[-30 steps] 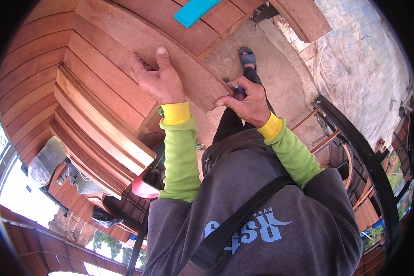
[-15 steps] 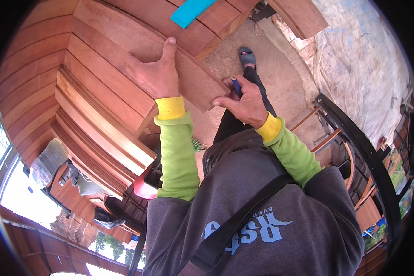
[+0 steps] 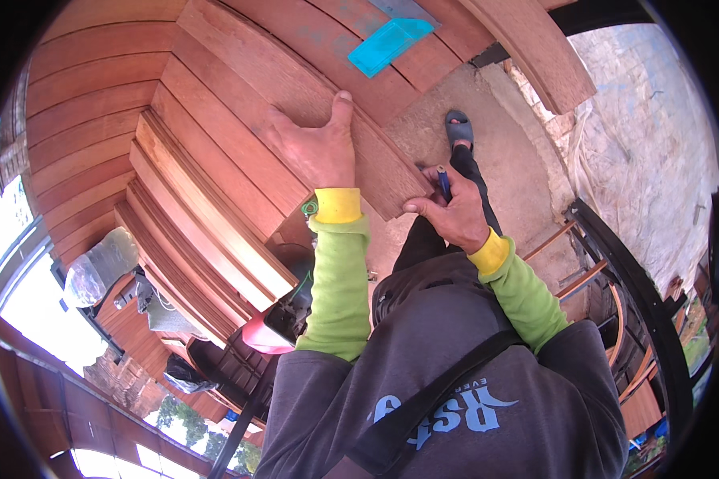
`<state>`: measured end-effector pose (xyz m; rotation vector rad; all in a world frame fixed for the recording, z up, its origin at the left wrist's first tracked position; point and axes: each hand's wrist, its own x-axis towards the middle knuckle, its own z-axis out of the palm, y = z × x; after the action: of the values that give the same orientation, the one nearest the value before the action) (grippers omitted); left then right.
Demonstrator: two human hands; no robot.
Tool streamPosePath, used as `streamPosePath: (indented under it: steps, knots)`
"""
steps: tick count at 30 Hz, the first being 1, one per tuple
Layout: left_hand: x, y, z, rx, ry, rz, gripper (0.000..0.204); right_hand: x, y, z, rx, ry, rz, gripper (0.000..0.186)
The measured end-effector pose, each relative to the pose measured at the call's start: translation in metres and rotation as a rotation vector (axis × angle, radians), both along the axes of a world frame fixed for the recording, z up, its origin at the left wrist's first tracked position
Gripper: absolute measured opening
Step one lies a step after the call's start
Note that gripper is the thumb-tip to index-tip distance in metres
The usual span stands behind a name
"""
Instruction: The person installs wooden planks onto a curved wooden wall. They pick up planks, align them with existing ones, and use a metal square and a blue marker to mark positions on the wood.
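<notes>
Pressing flat on the top wooden plank (image 3: 295,96), left hand (image 3: 315,148) has fingers spread and thumb out along the board, gripping nothing. Right hand (image 3: 451,215) sits at the plank's near end, fingers curled shut around a blue pen (image 3: 444,185), tip at the board edge. Plank lies on a stack of similar boards (image 3: 192,215); a blue block (image 3: 390,45) rests further up.

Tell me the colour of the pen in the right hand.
Dark blue: the pen in the right hand, seen in the head view.
</notes>
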<state>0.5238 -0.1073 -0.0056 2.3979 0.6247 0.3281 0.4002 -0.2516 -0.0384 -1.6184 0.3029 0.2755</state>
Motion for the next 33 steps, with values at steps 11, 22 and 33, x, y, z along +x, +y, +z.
streamPosePath:
  steps: [11,22,33]
  knots:
    - [0.052,0.013,-0.005,0.135,0.002,0.037,0.099,0.003,-0.001,0.010,0.045,0.012,0.011,0.044]
    - [0.159,0.057,-0.015,0.296,0.083,0.167,0.083,0.005,-0.005,0.015,0.006,-0.013,0.065,0.041]
    - [0.166,0.056,-0.018,0.353,0.151,0.196,0.081,0.003,-0.007,0.008,0.021,0.002,0.070,0.040]
